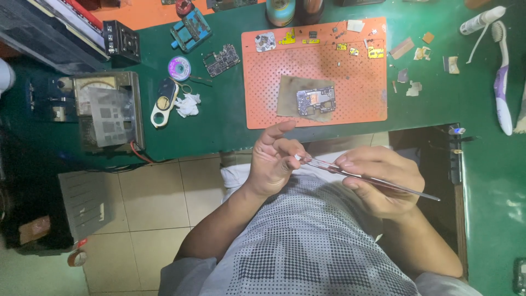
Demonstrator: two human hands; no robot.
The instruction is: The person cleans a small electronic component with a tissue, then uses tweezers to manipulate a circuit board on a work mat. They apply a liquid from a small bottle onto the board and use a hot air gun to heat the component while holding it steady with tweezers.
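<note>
Tweezers (372,179) pinched in the right hand (378,183), tips meeting the left hand (274,159) fingers closed on a tiny white bit (steadier that way), circuit board (316,101) just beyond.

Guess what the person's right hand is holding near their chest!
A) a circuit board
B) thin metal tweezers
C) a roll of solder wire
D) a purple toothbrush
B: the right hand grips thin metal tweezers, whose tips meet the fingers of the left hand, while the purple toothbrush lies apart on the green table.
</note>
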